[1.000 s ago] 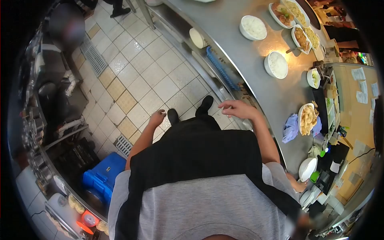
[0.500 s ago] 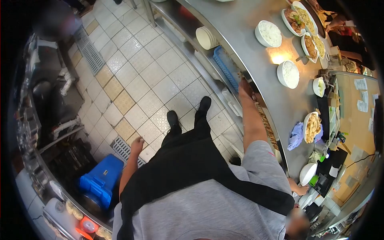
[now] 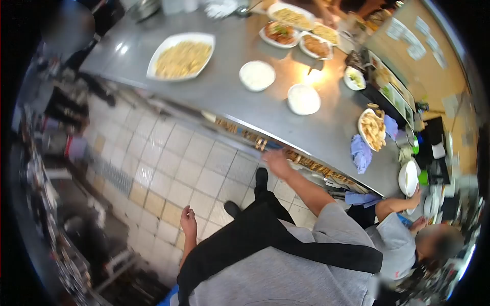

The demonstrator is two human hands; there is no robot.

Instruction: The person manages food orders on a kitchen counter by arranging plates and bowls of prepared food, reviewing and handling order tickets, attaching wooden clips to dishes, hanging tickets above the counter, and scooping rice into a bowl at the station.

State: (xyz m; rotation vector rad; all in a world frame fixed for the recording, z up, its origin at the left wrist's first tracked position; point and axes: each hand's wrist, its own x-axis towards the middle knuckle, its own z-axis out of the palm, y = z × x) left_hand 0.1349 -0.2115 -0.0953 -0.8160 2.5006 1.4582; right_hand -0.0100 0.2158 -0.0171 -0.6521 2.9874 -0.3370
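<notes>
My right hand (image 3: 276, 162) is stretched out at the front edge of the steel counter (image 3: 219, 97), near a shelf opening with small wooden-looking items (image 3: 303, 162). It is smeared by motion, and whether it holds anything is unclear. My left hand (image 3: 188, 220) hangs low over the tiled floor, fingers loosely apart and holding nothing. On the counter beyond my right hand stand two white bowls of rice, one (image 3: 257, 75) to the left and one (image 3: 303, 99) nearer. A large white dish of yellow food (image 3: 184, 60) lies farther left.
Several filled dishes (image 3: 278, 33) stand at the counter's far side. A plate of fried pieces (image 3: 372, 129) and a blue cloth (image 3: 361, 154) are at the right. A co-worker (image 3: 395, 245) beside me holds a white bowl (image 3: 408, 178). Other people stand at the upper left.
The view has swung left along the counter, bringing the large dish into sight. My right arm, earlier reaching in at the shelf, is now farther out along the edge. More of the co-worker shows.
</notes>
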